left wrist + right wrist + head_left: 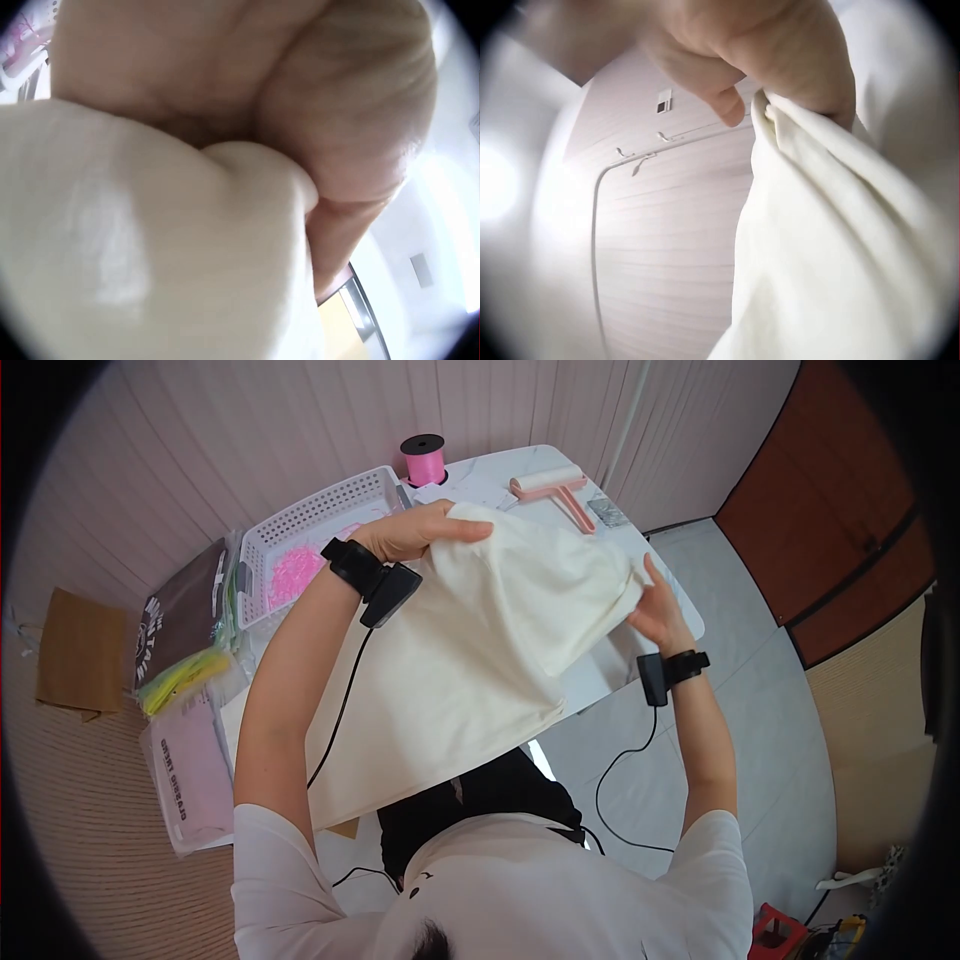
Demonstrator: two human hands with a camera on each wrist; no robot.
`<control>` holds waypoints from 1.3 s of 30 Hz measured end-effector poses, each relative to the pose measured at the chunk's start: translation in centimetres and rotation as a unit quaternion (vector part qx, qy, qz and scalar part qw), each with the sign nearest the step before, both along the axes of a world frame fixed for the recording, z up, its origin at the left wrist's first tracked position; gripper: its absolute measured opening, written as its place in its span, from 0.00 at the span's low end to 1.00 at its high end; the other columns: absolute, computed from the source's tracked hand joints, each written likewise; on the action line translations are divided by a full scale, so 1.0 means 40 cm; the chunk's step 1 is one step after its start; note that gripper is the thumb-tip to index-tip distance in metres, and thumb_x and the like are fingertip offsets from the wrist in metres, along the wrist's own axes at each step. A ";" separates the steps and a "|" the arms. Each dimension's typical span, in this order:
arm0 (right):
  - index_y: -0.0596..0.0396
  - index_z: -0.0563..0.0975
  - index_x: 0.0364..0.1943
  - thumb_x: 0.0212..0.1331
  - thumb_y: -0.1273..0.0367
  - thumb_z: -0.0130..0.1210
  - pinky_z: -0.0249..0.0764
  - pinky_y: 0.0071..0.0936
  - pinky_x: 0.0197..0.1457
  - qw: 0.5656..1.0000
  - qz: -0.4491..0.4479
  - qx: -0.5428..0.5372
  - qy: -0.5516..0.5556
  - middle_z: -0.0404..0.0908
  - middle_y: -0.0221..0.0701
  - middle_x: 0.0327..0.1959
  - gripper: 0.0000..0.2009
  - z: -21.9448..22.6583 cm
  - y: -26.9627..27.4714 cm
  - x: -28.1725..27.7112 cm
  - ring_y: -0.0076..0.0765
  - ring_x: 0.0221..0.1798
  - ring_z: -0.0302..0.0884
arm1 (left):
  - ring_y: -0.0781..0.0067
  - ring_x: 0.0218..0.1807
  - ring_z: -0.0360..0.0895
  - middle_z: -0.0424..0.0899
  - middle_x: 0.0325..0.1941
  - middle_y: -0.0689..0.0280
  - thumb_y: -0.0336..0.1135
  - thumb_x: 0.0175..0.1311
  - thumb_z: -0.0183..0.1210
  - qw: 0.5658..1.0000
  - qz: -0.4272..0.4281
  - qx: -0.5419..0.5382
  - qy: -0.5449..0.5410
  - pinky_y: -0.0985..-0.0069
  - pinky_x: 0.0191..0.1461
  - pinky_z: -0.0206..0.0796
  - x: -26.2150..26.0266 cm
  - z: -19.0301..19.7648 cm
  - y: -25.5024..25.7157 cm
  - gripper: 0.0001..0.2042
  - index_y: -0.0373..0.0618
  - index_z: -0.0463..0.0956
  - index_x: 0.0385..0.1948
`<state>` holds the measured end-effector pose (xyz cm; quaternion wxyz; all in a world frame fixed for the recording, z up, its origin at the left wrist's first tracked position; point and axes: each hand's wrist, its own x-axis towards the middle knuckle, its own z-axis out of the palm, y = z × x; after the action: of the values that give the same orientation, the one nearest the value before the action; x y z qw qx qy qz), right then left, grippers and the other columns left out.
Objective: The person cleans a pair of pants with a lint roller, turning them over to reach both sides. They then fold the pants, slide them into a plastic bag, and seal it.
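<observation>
A large cream cloth (440, 680), soft and in loose folds, hangs between both hands over the white table and down past its front edge. My left hand (415, 530) grips its upper edge, the thumb lying over the fabric and the other fingers hidden behind it. In the left wrist view the cloth (150, 247) bulges close under the palm. At the cloth's right end, my right hand (660, 610) holds a gathered corner. The right wrist view shows the cloth (817, 247) falling in pleats from that hand, one fingertip standing apart from it.
Behind the cloth, a white basket (262, 550) holds pink shredded paper (295, 573). A pink ribbon spool (424, 462) and a pink-handled lint roller (550, 485) are on the table (690, 615). Packaged bags (190, 760) lie left, beside a yellow bundle (180, 678).
</observation>
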<state>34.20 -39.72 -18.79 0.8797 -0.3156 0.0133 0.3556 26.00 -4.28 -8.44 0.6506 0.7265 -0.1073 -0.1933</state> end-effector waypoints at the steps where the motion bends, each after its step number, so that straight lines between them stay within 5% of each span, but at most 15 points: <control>1: 0.61 0.64 0.60 0.67 0.54 0.46 0.68 0.41 0.63 1.000 0.021 -0.008 0.002 0.71 0.41 0.59 0.26 -0.003 0.008 -0.032 0.42 0.61 0.70 | 0.76 0.49 0.76 0.78 0.49 0.63 0.48 0.58 0.63 0.999 -0.017 -0.028 0.005 0.78 0.53 0.67 -0.003 0.007 -0.003 0.28 0.35 0.70 0.53; 5: 0.55 0.64 0.61 0.66 0.56 0.48 0.67 0.39 0.65 0.986 0.167 -0.009 -0.008 0.71 0.37 0.59 0.25 -0.060 0.017 -0.123 0.37 0.62 0.69 | 0.78 0.46 0.77 0.80 0.45 0.67 0.44 0.61 0.60 0.994 -0.003 -0.105 -0.009 0.78 0.51 0.69 -0.020 0.023 -0.008 0.20 0.39 0.74 0.48; 8: 0.57 0.65 0.60 0.66 0.59 0.50 0.66 0.41 0.65 0.987 0.094 -0.115 -0.062 0.72 0.37 0.58 0.23 -0.044 0.051 -0.176 0.38 0.60 0.71 | 0.77 0.47 0.78 0.80 0.47 0.66 0.42 0.63 0.59 0.992 -0.023 -0.125 -0.006 0.77 0.52 0.69 -0.019 0.022 0.001 0.19 0.39 0.73 0.49; 11: 0.55 0.67 0.58 0.62 0.67 0.53 0.64 0.47 0.66 0.994 -0.012 0.072 -0.081 0.72 0.37 0.57 0.21 -0.051 0.017 -0.109 0.38 0.59 0.71 | 0.76 0.48 0.78 0.80 0.47 0.65 0.41 0.63 0.58 0.988 -0.011 -0.154 -0.005 0.77 0.53 0.70 -0.036 0.027 0.013 0.18 0.39 0.73 0.50; 12: 0.54 0.62 0.63 0.65 0.59 0.50 0.59 0.47 0.69 0.981 -0.107 0.102 -0.123 0.67 0.40 0.62 0.25 -0.012 0.021 -0.132 0.39 0.65 0.64 | 0.75 0.49 0.78 0.80 0.48 0.65 0.41 0.63 0.58 0.985 -0.015 -0.173 -0.015 0.76 0.54 0.69 -0.043 0.031 0.017 0.19 0.38 0.72 0.51; 15: 0.53 0.54 0.68 0.66 0.48 0.44 0.54 0.44 0.72 0.974 0.002 0.217 -0.063 0.59 0.41 0.68 0.33 -0.036 0.030 -0.205 0.41 0.70 0.56 | 0.74 0.49 0.78 0.80 0.48 0.64 0.41 0.64 0.58 0.985 0.044 -0.164 -0.005 0.77 0.54 0.69 -0.073 0.046 -0.002 0.19 0.38 0.72 0.51; 16: 0.52 0.47 0.71 0.63 0.40 0.36 0.51 0.41 0.73 0.987 0.009 0.138 -0.083 0.52 0.42 0.71 0.40 -0.033 0.066 -0.262 0.43 0.72 0.52 | 0.75 0.49 0.78 0.80 0.48 0.64 0.41 0.64 0.57 0.986 0.040 -0.162 -0.005 0.78 0.54 0.69 -0.074 0.046 0.000 0.19 0.38 0.72 0.51; 18: 0.57 0.57 0.66 0.66 0.51 0.46 0.58 0.38 0.70 0.992 0.088 0.065 -0.059 0.60 0.41 0.67 0.31 -0.101 0.104 -0.305 0.38 0.66 0.63 | 0.75 0.49 0.78 0.80 0.48 0.64 0.41 0.64 0.57 0.987 0.030 -0.159 0.002 0.78 0.54 0.69 -0.076 0.039 0.003 0.18 0.39 0.72 0.51; 21: 0.56 0.59 0.65 0.65 0.59 0.52 0.63 0.35 0.67 0.986 0.121 -0.006 -0.115 0.65 0.37 0.64 0.29 -0.148 0.140 -0.337 0.36 0.64 0.65 | 0.76 0.48 0.78 0.80 0.47 0.65 0.41 0.66 0.55 0.985 0.008 -0.171 0.003 0.78 0.53 0.69 -0.078 0.048 0.003 0.17 0.39 0.73 0.50; 22: 0.56 0.60 0.63 0.61 0.65 0.58 0.66 0.33 0.65 0.994 0.093 -0.002 -0.056 0.68 0.35 0.61 0.28 -0.126 0.142 -0.349 0.35 0.63 0.67 | 0.76 0.48 0.78 0.80 0.47 0.65 0.41 0.66 0.55 0.986 0.013 -0.166 0.000 0.78 0.53 0.69 -0.079 0.049 0.002 0.17 0.39 0.73 0.49; 28: 0.58 0.58 0.65 0.58 0.65 0.60 0.64 0.32 0.67 0.985 0.103 0.103 -0.090 0.65 0.37 0.64 0.33 -0.103 0.185 -0.365 0.36 0.64 0.64 | 0.76 0.47 0.79 0.81 0.46 0.65 0.41 0.67 0.54 0.984 0.048 -0.174 -0.007 0.78 0.52 0.70 -0.109 0.088 -0.020 0.16 0.39 0.74 0.48; 32: 0.59 0.57 0.65 0.59 0.68 0.59 0.59 0.34 0.70 0.990 0.076 0.027 -0.113 0.64 0.34 0.65 0.33 -0.085 0.226 -0.387 0.36 0.66 0.63 | 0.76 0.47 0.78 0.81 0.46 0.65 0.42 0.67 0.54 0.988 0.048 -0.145 -0.016 0.78 0.52 0.70 -0.132 0.123 -0.030 0.16 0.39 0.74 0.48; 35: 0.60 0.59 0.64 0.59 0.69 0.58 0.57 0.34 0.70 0.989 -0.019 0.098 -0.109 0.65 0.35 0.64 0.30 -0.009 0.176 -0.360 0.36 0.66 0.63 | 0.77 0.46 0.78 0.81 0.46 0.65 0.43 0.66 0.54 0.992 0.067 -0.103 -0.030 0.79 0.52 0.68 -0.156 0.152 -0.005 0.17 0.39 0.74 0.48; 39: 0.61 0.63 0.62 0.57 0.69 0.59 0.59 0.35 0.69 0.982 -0.028 0.174 -0.071 0.68 0.36 0.62 0.29 0.073 0.051 -0.314 0.34 0.64 0.65 | 0.79 0.46 0.77 0.80 0.46 0.67 0.44 0.65 0.56 0.989 0.123 -0.057 -0.051 0.80 0.52 0.67 -0.171 0.179 -0.009 0.18 0.40 0.75 0.48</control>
<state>21.63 -37.66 -15.89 0.9295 -0.1811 -0.1024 0.3044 19.14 -4.65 -1.30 0.7036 0.7047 -0.0612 -0.0679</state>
